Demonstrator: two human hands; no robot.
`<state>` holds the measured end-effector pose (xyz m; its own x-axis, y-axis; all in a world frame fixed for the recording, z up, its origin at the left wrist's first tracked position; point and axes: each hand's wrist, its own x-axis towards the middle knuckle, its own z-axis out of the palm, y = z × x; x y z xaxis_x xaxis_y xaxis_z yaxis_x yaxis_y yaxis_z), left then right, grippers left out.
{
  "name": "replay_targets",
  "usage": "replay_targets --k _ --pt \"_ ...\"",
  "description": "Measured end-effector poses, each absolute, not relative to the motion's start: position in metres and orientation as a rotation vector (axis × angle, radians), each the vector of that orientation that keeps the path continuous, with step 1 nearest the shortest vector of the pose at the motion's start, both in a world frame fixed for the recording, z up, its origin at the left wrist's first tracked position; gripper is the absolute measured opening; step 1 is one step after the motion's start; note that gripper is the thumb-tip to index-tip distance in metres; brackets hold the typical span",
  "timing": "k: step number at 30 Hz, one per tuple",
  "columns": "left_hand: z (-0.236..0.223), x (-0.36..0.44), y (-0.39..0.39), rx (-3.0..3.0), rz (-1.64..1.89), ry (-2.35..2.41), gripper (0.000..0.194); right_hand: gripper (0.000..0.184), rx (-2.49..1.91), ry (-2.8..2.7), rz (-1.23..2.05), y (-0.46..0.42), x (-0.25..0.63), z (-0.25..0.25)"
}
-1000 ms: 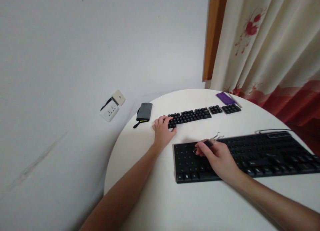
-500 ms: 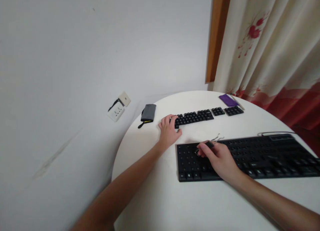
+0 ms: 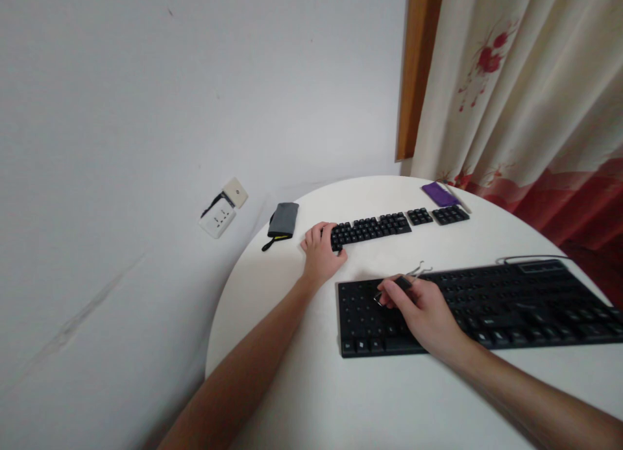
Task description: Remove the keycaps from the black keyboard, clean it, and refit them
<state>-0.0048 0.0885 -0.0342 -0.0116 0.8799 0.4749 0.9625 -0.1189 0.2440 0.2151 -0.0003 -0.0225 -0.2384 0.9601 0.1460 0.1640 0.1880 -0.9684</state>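
Note:
A black keyboard [image 3: 491,330] lies across the near part of the white round table. Many keycaps are off at its left end, though a few still sit along the bottom row. My right hand [image 3: 431,310] is closed around a wire keycap puller [image 3: 403,283] with a black handle. One end of the puller points at the bare key spots; its other wire prongs stick up behind my fingers. Farther back, my left hand [image 3: 321,252] rests at the left end of a block of loose black keycaps [image 3: 372,229], thumb apart from the fingers. Its fingertips partly cover the end caps.
Two smaller groups of keycaps [image 3: 450,215] line up to the right of the block. A grey pouch [image 3: 283,220] lies at the table's left edge, a purple cloth item [image 3: 440,194] at the back right. A wall socket [image 3: 217,217] and a curtain [image 3: 516,112] border the table [image 3: 272,294].
The view has shifted slightly, so everything sits a little farther left. Both hands keep nearly the same places, the right one still with the keycap puller.

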Motion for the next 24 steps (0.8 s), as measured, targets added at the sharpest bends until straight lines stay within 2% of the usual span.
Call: replay_targets --k 18,24 --pt "-0.034 -0.008 0.087 -2.109 -0.816 -1.997 0.063 0.039 -1.108 -1.586 1.142 0.003 0.219 -0.019" --pt "-0.027 -0.013 0.076 -2.178 -1.025 -1.904 0.054 0.035 -1.092 -1.633 1.044 0.005 0.225 -0.008"
